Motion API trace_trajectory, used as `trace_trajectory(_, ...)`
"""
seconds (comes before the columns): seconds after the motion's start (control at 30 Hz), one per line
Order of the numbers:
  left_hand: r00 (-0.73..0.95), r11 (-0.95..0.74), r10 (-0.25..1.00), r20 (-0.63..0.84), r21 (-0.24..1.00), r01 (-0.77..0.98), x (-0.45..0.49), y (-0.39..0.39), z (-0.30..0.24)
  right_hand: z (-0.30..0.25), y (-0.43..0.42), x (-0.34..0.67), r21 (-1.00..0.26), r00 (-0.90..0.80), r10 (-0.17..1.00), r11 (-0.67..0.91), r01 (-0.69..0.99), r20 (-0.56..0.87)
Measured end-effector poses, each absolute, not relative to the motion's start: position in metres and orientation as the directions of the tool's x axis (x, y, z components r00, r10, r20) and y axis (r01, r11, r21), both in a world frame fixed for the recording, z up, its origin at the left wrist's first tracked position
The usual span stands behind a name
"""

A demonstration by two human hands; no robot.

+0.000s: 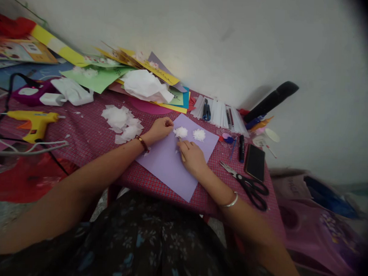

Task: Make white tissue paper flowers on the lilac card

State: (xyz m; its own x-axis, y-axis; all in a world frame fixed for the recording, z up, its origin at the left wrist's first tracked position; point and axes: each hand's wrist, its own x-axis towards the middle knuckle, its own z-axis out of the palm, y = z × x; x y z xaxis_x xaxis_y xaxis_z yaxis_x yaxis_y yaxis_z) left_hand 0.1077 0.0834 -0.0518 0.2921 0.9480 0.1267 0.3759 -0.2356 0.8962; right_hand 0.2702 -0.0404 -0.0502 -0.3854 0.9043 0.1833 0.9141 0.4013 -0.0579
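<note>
A purple sheet of paper (171, 165) lies at an angle on the table before me, with two fluffy white paper tufts near its top: a left tuft (180, 132) and a right tuft (199, 134). My left hand (160, 129) is beside the left tuft, its fingers curled together; anything inside them is hidden. Just below that same tuft, the fingers of my right hand (192, 155) are pressed together over the sheet, and what they pinch is too small to make out. Loose white tissue pieces (118, 119) lie left of the sheet.
A yellow glue gun (35, 122) with cords lies at left, near a purple power strip (31, 90). Coloured papers (110, 77) and crumpled white tissue (146, 85) pile behind. At right are scissors (245, 184), a phone (255, 162), a marker (241, 149) and glue sticks (218, 113).
</note>
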Motion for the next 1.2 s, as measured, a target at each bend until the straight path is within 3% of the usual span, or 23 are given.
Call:
trace_trajectory(0.1,0.307,-0.245,0.943,0.124,0.886,0.394,0.106,0.081,-0.048,-0.053,-0.039,0.274,-0.08,-0.385,0.9,0.408,0.91,0.204)
trace_trajectory(0.17,0.327,-0.259,0.937,0.124,0.874,0.41,0.104,0.08,-0.046,-0.054,-0.039,0.28,-0.166,-0.379,0.887,0.429,0.888,0.265)
trace_trajectory(0.27,0.356,-0.293,0.925,0.135,0.85,0.438,0.102,0.078,-0.046,-0.053,-0.044,0.292,-0.418,-0.314,0.85,0.491,0.764,0.424)
trace_trajectory(0.33,0.369,-0.317,0.918,0.146,0.831,0.458,0.101,0.078,-0.046,-0.05,-0.051,0.301,-0.616,-0.179,0.859,0.475,0.629,0.48)
trace_trajectory(0.43,0.394,-0.346,0.907,0.152,0.802,0.487,0.097,0.076,-0.045,-0.047,-0.068,0.316,-0.836,0.092,0.909,0.33,0.439,0.407)
trace_trajectory(0.53,0.435,-0.403,0.885,0.168,0.743,0.534,0.084,0.068,-0.039,-0.048,-0.085,0.329,-0.938,0.268,0.919,0.216,0.272,0.289)
trace_trajectory(0.7,0.632,-0.623,0.762,0.141,0.427,0.656,0.056,0.031,-0.028,-0.052,-0.088,0.338,-0.987,0.33,0.932,0.126,0.099,0.152)
trace_trajectory(0.9,0.742,-0.724,0.669,0.042,0.259,0.639,0.048,-0.031,-0.021,-0.048,-0.056,0.343,-0.984,0.256,0.954,0.129,0.124,0.157)
trace_trajectory(1.0,0.755,-0.74,0.655,0.029,0.228,0.633,0.049,-0.052,-0.021,-0.041,-0.047,0.336,-0.968,0.264,0.936,0.198,0.155,0.234)
trace_trajectory(1.07,0.757,-0.745,0.652,0.035,0.216,0.632,0.05,-0.061,-0.021,-0.035,-0.045,0.323,-0.967,0.256,0.933,0.238,0.087,0.252)
trace_trajectory(1.2,0.765,-0.752,0.638,0.092,0.286,0.593,0.045,-0.064,-0.021,-0.032,-0.042,0.289,-0.988,0.107,0.992,0.078,-0.131,0.064)
